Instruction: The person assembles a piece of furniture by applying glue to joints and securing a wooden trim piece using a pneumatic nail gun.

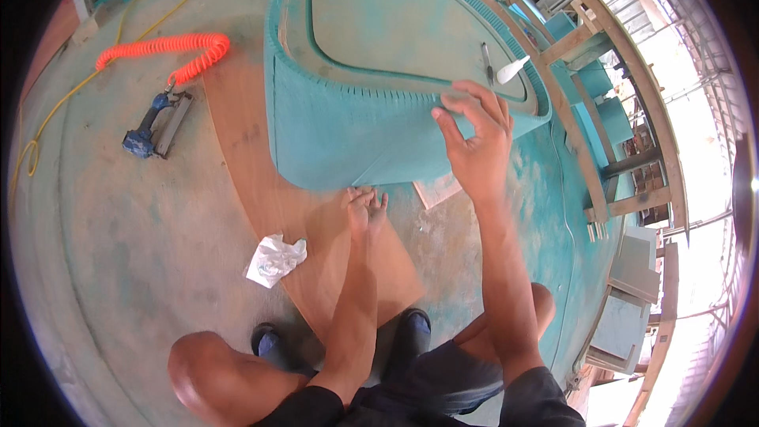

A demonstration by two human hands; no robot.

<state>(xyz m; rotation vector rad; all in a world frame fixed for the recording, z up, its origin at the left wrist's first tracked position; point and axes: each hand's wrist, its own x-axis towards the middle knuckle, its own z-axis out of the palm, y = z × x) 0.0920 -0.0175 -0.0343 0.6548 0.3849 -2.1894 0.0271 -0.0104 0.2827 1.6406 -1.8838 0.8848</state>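
In front of me stands a large teal wooden piece (356, 130), with a curved side, a slotted rim and a flat top panel (387, 16) bearing a rounded groove. My right hand (481, 146) is raised at its near right rim, thumb and curled fingers a little apart, nothing visible between them. Low down, my left hand (366, 212) has its fingers spread at the bottom edge of the curved side; whether they press on it I cannot tell. On the top lie a white nozzle bottle (512, 70) and a thin dark pen-like tool (487, 62).
A brown sheet (316, 229) lies under the piece, with crumpled white paper (275, 260) beside it. To the left are a blue nail gun (149, 130), its orange coiled hose (166, 49) and a yellow hose (67, 99). Wooden racks (632, 111) with teal parts line the right.
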